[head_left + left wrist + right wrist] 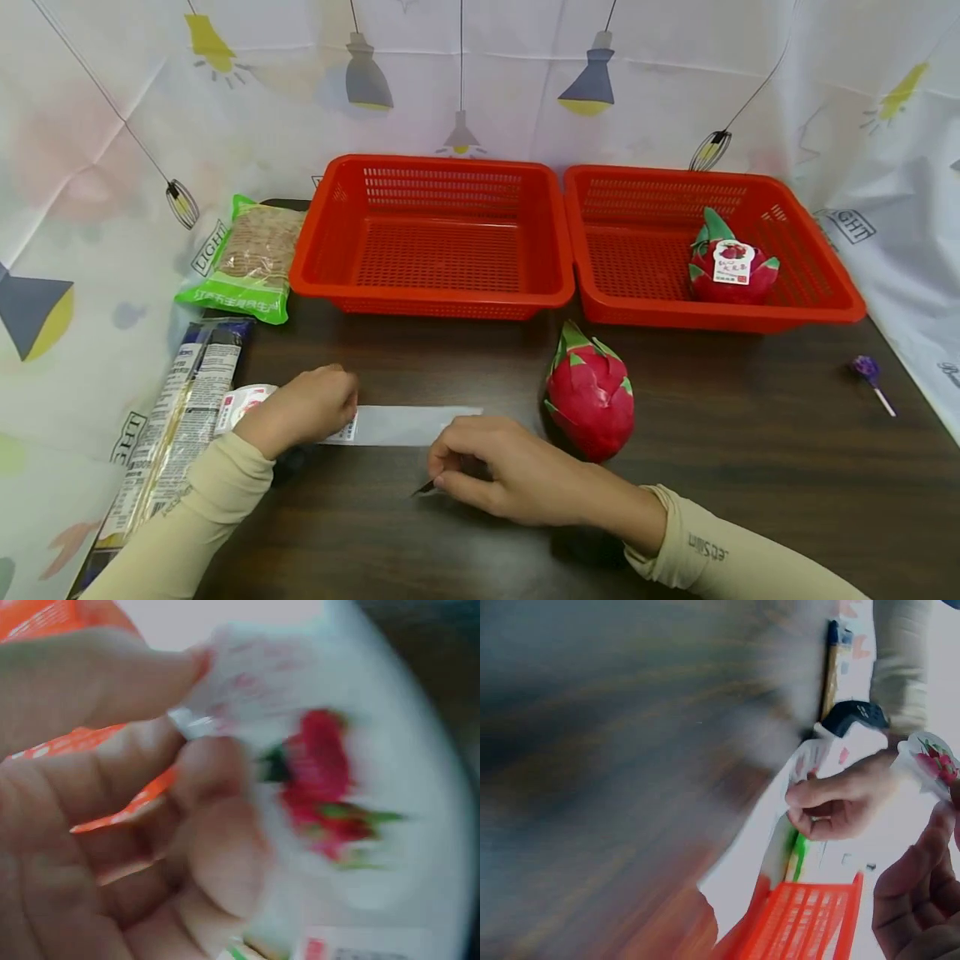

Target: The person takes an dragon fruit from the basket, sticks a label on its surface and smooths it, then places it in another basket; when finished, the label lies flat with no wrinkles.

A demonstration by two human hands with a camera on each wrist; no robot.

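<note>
My left hand pinches a strip of white stickers that runs rightward over the dark table. In the left wrist view, a sticker with a dragon fruit picture shows beside the fingers, blurred. Between the thumb and fingers of my right hand is a single sticker, seen nearly edge-on from the head. To the right of that hand lies a red dragon fruit with green scale tips. Another dragon fruit, bearing a white sticker, sits in the right basket.
Left of that basket stands a second red basket. At the left are a green-edged bag of tan contents and a long printed packet. A purple lollipop lies far right. Printed cloth hangs behind.
</note>
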